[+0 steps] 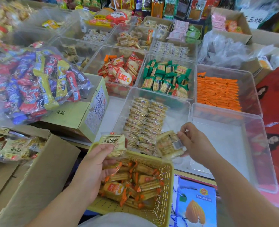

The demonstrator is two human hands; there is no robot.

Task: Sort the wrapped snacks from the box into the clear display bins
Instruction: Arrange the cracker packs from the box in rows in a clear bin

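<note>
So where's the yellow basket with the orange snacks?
In the head view the yellow basket sits low in the middle, under the left hand, just left of the blue almond box.

Orange packets (217, 94), green-and-gold crackers (165, 79) and red-and-white rice crackers (122, 71) contrast with a yellow lattice basket (165, 190) of orange-trimmed snacks (142, 181), a dark-lettered cream packet (113, 141) and a grey-labelled, clear-wrapped tan packet (166, 145).

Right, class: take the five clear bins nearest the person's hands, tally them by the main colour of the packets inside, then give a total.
Bin of red-and-white packets: 1
Bin of green packets: 1
Bin of orange packets: 1
Bin of pale clear-wrapped packets: 1
Bin with no packets showing: 1
Total: 5
</note>
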